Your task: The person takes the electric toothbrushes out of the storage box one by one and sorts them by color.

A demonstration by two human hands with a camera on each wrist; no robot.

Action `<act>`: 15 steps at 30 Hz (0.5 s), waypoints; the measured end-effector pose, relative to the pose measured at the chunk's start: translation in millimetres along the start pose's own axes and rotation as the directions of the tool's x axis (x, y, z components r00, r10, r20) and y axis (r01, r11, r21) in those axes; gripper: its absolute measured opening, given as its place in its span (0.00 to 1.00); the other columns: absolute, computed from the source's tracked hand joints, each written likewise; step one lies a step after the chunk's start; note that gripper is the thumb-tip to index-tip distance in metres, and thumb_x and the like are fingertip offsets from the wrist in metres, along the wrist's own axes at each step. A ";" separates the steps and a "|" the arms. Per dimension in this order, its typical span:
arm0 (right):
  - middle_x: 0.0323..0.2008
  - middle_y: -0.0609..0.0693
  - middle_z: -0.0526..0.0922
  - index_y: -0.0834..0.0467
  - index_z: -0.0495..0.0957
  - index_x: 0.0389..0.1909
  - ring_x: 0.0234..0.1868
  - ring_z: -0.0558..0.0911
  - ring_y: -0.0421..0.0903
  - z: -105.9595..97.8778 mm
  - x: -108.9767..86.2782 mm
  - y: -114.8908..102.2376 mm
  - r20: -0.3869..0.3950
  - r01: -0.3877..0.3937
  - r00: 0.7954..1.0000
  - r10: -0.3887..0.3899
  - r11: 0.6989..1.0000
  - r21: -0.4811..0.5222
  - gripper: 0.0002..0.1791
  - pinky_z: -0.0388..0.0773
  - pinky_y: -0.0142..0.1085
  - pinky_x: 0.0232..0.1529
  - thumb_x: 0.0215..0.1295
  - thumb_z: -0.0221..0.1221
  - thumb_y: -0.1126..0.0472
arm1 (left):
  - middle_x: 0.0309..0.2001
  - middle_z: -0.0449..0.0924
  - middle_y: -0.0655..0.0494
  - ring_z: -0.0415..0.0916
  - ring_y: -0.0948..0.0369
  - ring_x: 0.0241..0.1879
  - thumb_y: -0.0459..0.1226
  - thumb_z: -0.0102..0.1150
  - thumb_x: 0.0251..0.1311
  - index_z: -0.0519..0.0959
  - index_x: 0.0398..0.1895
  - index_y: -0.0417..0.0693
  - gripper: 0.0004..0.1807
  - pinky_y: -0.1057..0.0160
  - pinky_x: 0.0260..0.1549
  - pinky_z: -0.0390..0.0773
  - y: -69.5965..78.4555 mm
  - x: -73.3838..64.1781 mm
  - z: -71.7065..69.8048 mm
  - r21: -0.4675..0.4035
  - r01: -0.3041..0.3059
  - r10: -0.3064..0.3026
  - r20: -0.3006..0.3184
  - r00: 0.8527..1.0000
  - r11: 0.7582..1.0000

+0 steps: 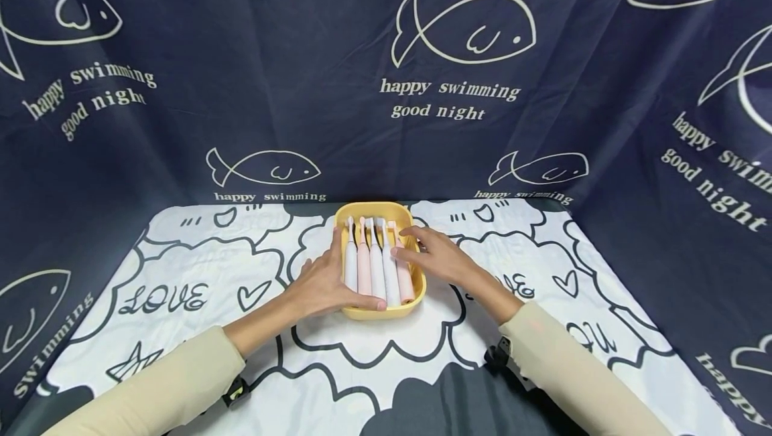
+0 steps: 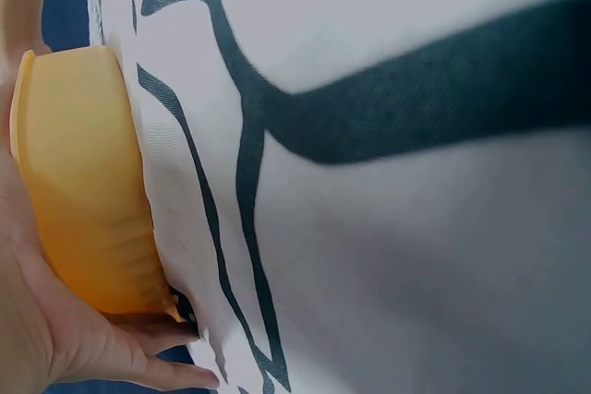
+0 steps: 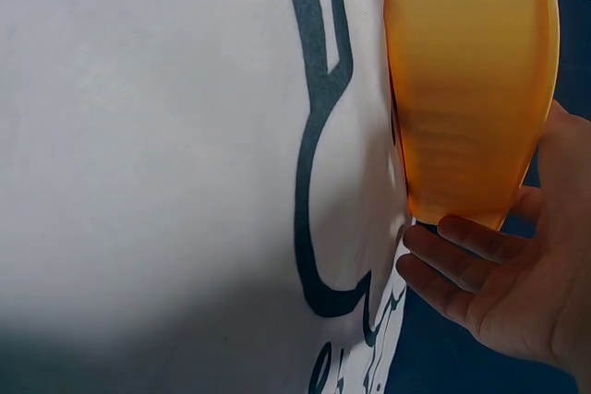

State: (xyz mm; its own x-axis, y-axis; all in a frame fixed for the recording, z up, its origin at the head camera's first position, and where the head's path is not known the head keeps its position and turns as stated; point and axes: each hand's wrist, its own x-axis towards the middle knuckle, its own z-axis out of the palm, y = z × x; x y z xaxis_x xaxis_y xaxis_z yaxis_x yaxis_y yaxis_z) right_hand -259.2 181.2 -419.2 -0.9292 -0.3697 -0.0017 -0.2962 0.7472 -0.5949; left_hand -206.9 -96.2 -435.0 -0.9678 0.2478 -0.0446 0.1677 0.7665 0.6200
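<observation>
A yellow plastic tray (image 1: 398, 313) sits on the patterned cloth in the head view, with several electric toothbrushes (image 1: 376, 268) lying side by side in it, heads toward the far end. Some are white, others pink (image 1: 405, 283). My left hand (image 1: 326, 282) holds the tray from its left, thumb stretched across the near rim and fingers along the outer wall. On the opposite side my right hand (image 1: 437, 256) grips the right rim, thumb reaching inside over the toothbrushes. The right wrist view shows its fingers (image 3: 462, 256) bent against the tray's outer wall (image 3: 471, 89).
A white cloth (image 1: 199, 329) with black cloud outlines and lettering covers the table. Behind it and at both sides hangs a dark blue curtain (image 1: 350, 88) printed with fish and words. The tray stands close to the back curtain.
</observation>
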 end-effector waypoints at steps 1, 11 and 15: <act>0.74 0.61 0.83 0.54 0.79 0.78 0.72 0.84 0.62 0.2 0.2 -0.3 -0.003 0.004 1.000 -0.004 1.000 -0.007 0.39 0.78 0.61 0.75 0.78 0.62 0.33 | 0.89 0.61 0.37 0.70 0.39 0.83 0.81 0.84 0.32 0.27 0.95 0.51 0.99 0.19 0.81 0.54 0.3 0.0 -0.1 0.002 0.003 -0.003 0.002 1.000 1.000; 0.69 0.64 0.86 0.61 0.83 0.70 0.71 0.84 0.63 3.7 4.2 -2.2 -0.008 0.084 0.996 -0.085 0.995 -0.060 0.28 0.78 0.60 0.73 0.84 0.54 0.46 | 0.89 0.60 0.35 0.66 0.39 0.86 0.80 0.84 0.33 0.24 0.94 0.50 1.00 0.18 0.82 0.48 0.3 0.1 0.5 -0.001 0.033 -0.033 0.034 0.999 0.999; 0.68 0.65 0.87 0.60 0.84 0.68 0.70 0.84 0.64 7.9 12.1 7.9 -0.008 0.105 0.994 -0.106 0.991 -0.077 0.29 0.78 0.59 0.72 0.84 0.53 0.43 | 0.90 0.59 0.35 0.64 0.38 0.86 0.80 0.84 0.33 0.24 0.94 0.51 1.00 0.18 0.82 0.47 -0.5 0.3 1.1 -0.009 0.032 -0.032 0.039 0.999 0.999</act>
State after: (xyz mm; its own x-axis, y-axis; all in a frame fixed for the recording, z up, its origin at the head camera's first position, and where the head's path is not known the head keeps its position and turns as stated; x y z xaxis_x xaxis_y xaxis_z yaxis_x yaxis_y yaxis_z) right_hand -271.1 178.2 -430.3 -0.8943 -0.4424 0.0673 -0.4082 0.7448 -0.5279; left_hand -207.2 -95.9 -436.2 -0.9645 0.2464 -0.0953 0.1346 0.7686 0.6255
